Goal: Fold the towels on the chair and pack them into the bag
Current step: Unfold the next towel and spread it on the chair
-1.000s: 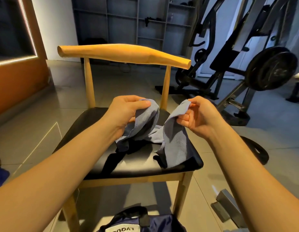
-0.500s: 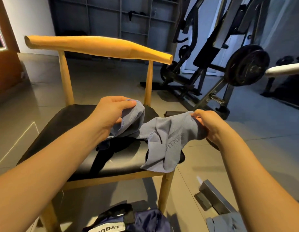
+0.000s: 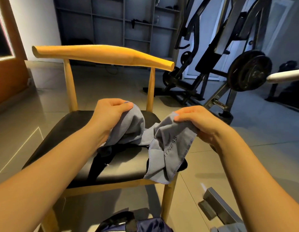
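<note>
A grey-blue towel (image 3: 172, 148) is held crumpled above the chair (image 3: 65, 136) by both hands.

The towel is soft and matte, with a stitched hem and dark lettering that reads "ITNESS" on its right fold. It sags in bunched folds between the two grips, and its lower corner hangs past the seat's front right edge. The left hand (image 3: 110, 114) clutches one gathered end and the right hand (image 3: 200, 124) pinches the other between thumb and fingers. A black cloth (image 3: 100, 163) lies on the black seat under the towel. A navy bag (image 3: 155, 225) sits on the floor in front of the chair, and a weight machine (image 3: 249, 71) stands behind to the right.
</note>
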Demonstrator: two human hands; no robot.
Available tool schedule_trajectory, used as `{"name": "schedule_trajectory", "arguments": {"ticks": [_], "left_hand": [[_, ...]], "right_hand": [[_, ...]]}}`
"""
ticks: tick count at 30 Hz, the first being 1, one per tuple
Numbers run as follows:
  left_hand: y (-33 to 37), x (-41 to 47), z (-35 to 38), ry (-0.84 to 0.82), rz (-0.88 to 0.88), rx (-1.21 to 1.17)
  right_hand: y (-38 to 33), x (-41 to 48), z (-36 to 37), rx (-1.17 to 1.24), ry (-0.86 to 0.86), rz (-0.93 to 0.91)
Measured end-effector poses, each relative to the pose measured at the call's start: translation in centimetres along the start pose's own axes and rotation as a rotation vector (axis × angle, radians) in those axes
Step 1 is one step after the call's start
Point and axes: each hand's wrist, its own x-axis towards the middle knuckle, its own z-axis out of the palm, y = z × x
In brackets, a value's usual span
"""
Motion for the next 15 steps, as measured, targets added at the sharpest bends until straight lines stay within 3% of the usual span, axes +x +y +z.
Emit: {"name": "schedule_trajectory", "arguments": {"ticks": [2,4,7,9,11,13,15], "left_hand": [[-0.8,0.9,-1.3,0.004,0.079,0.257],[-2.1,2.0,-3.1,-0.062,0.089,0.532],[-3.3,2.0,-4.9,-0.118,-0.028,1.02],[-2.3,2.0,-5.2,0.106,0.164,1.212],[0.1,2.0,-5.1,0.225,0.335,0.817],[2.5,1.6,-4.8,0.203,0.427,0.294],[4.0,0.6,-4.7,0.167,0.489,0.105]], "right_hand": [[-0.1,-0.5,-0.9,-0.065,-0.212,0.06],[0.5,-0.5,-1.6,-0.296,-0.328,0.144],[2.1,0.9,-0.9,-0.758,-0.139,0.166],[2.0,1.7,0.0,-0.962,0.117,0.038],[0.8,1.5,0.5,-1.045,0.446,-0.173],[-0.7,1.0,0.7,-0.881,0.727,-0.394],[-1.8,0.8,0.9,-0.663,0.79,-0.517]]}}
